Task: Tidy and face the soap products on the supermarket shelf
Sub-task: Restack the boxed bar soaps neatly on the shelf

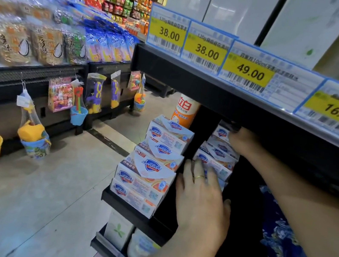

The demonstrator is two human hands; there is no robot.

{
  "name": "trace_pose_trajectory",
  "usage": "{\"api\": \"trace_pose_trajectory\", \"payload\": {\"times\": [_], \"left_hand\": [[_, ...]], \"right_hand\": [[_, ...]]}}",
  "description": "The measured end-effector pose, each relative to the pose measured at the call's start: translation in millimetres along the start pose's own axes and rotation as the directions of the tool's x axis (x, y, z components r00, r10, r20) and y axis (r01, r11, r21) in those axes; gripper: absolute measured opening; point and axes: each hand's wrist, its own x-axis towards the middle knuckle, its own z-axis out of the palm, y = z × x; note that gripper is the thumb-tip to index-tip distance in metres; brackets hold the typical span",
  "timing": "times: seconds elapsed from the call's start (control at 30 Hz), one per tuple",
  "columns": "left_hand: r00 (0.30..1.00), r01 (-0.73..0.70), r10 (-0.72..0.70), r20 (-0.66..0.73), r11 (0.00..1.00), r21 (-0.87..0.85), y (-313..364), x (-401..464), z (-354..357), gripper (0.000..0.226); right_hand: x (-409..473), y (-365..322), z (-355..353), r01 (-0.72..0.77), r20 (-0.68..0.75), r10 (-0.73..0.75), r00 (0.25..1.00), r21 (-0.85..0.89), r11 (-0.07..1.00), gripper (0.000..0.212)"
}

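A: Left hand (pixel 201 203) nearest; fingers straight, ring on one, pressing the front of the right-hand soap box stack (pixel 215 158).
B: Right hand (pixel 241 140)?
A: Curled round that stack's top box, under the upper shelf.
B: Other soap?
A: Second stack (pixel 153 166) just left, at the shelf (pixel 128 210) end.

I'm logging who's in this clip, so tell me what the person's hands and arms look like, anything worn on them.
Both forearms are bare, with no sleeves, gloves or watch in view. The left hand wears a thin gold-coloured ring on one finger. The right hand shows no jewellery, though it is partly hidden under the shelf. A blue garment with a pale pattern shows below the right arm.
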Motion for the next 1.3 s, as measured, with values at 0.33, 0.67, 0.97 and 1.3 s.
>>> {"api": "trace_pose_trajectory", "payload": {"times": [0.33,0.67,0.97,1.3], "left_hand": [[0.914,-0.036,0.056,-0.402,0.998,0.056,-46.5,-22.3,-83.9,0.044],[0.976,0.218,-0.210,-0.057,0.946,0.239,-75.5,17.4,-94.9,0.088],[0.969,0.236,-0.214,-0.123,0.951,0.201,-68.5,14.7,-98.9,0.074],[0.968,0.089,-0.069,-0.240,0.994,0.070,-35.0,1.3,-101.1,0.073]], "right_hand": [[-32.1,-15.2,31.0,0.490,0.179,-0.470,0.864,-0.085,0.868,0.017],[-45.3,-30.7,44.6,0.494,0.263,-0.445,0.856,-0.163,0.854,0.036],[-71.6,-22.6,15.5,0.429,0.157,-0.405,0.901,-0.175,0.886,0.031],[-63.5,24.6,-38.1,0.202,0.114,-0.187,0.976,-0.131,0.971,0.020]]}}
